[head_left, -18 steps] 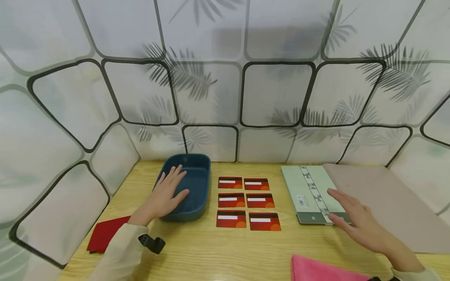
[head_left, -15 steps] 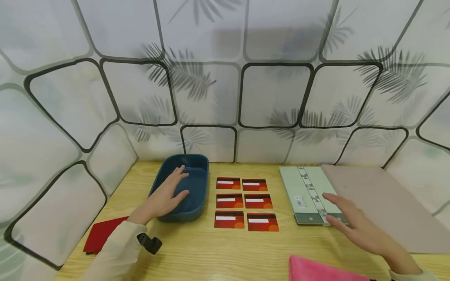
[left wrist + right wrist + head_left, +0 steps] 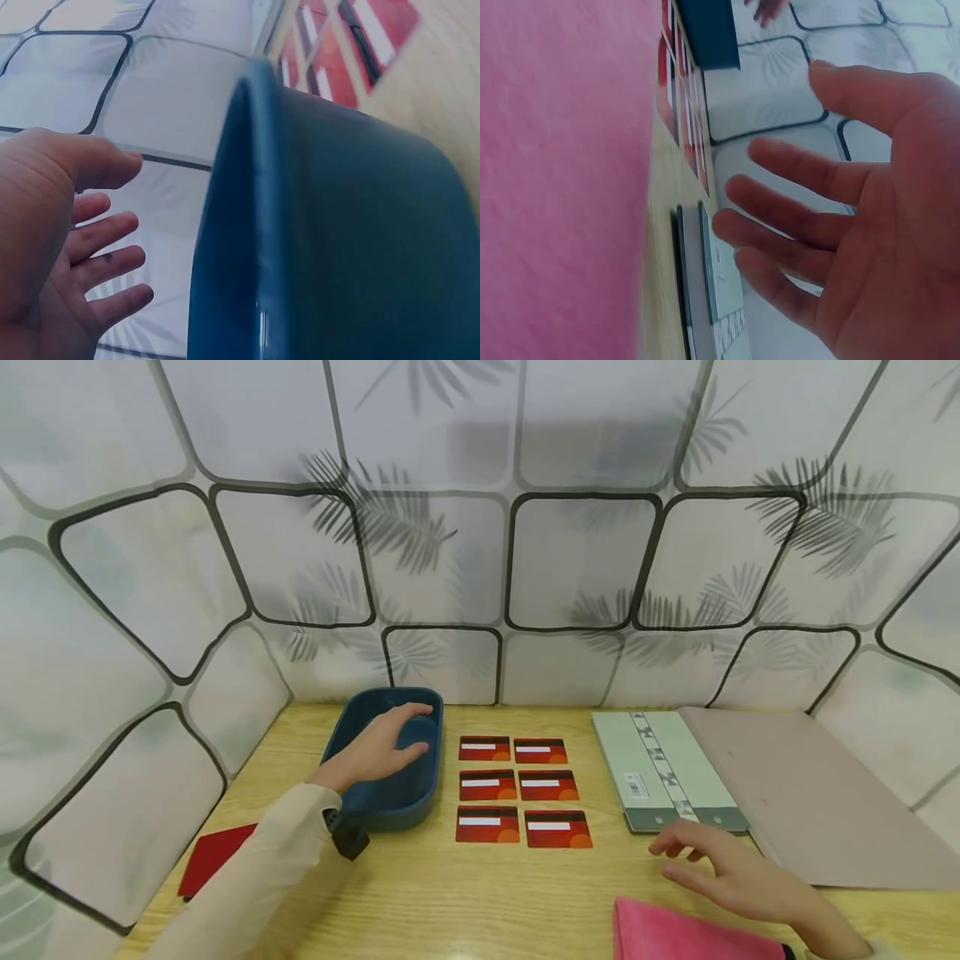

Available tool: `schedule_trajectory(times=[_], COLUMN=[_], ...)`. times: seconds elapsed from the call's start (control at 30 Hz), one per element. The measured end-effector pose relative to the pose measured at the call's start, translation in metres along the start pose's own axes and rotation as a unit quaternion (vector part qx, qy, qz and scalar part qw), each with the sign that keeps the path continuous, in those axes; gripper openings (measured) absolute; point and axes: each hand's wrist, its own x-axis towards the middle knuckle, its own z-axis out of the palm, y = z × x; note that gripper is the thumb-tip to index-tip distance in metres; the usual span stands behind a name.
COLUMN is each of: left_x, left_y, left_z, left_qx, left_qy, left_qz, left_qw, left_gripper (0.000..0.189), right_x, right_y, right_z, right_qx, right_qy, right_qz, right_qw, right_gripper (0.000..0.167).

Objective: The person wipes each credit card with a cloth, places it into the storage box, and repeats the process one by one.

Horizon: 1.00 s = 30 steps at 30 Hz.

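My left hand (image 3: 378, 745) hovers over the dark blue plastic bin (image 3: 405, 817), fingers spread and holding nothing. In the left wrist view that hand (image 3: 82, 247) shows relaxed fingers above the bin's rim (image 3: 264, 210). My right hand (image 3: 738, 878), fingers loosely bent and nothing in them, is between the light green notebook (image 3: 648, 789) and a pink cloth (image 3: 682, 933). The right wrist view shows its palm (image 3: 900, 232) beside the blurred pink cloth (image 3: 562, 180). Several red cards, one of them a near card (image 3: 487, 825), lie in two columns between bin and notebook.
A beige-grey sheet (image 3: 817, 793) lies at the right, by the notebook. At the left edge is a flat red item (image 3: 213, 860), partly covered by the left sleeve (image 3: 255, 868). A patterned wall covering (image 3: 577, 560) closes off the back of the wooden table (image 3: 450, 902).
My left hand has shifted right and slightly up over the bin. My right hand has come down toward the pink cloth, away from the notebook, its fingers bending more.
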Motion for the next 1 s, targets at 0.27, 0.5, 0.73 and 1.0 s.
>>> schedule_trajectory(times=[0.27, 0.5, 0.73, 1.0], left_x=[0.042, 0.067, 0.084, 0.099], left_y=[0.006, 0.016, 0.023, 0.047], left_z=[0.005, 0.024, 0.041, 0.052], left_qx=[0.002, -0.024, -0.023, -0.064], left_qy=[-0.059, -0.098, -0.128, -0.125], left_qz=[-0.009, -0.020, -0.034, -0.107], left_qw=[0.9982, 0.9947, 0.9909, 0.9843], left_gripper=[0.049, 0.047, 0.050, 0.055], right_x=[0.008, 0.006, 0.001, 0.002], right_y=[-0.004, -0.013, -0.013, -0.011], right_z=[0.014, 0.021, 0.024, 0.025], right_qx=[-0.007, 0.007, -0.002, 0.051], right_qy=[-0.051, -0.115, -0.143, -0.150], right_qz=[0.008, 0.114, 0.135, 0.138], right_qw=[0.9986, 0.9868, 0.9805, 0.9776], right_gripper=[0.023, 0.033, 0.039, 0.031])
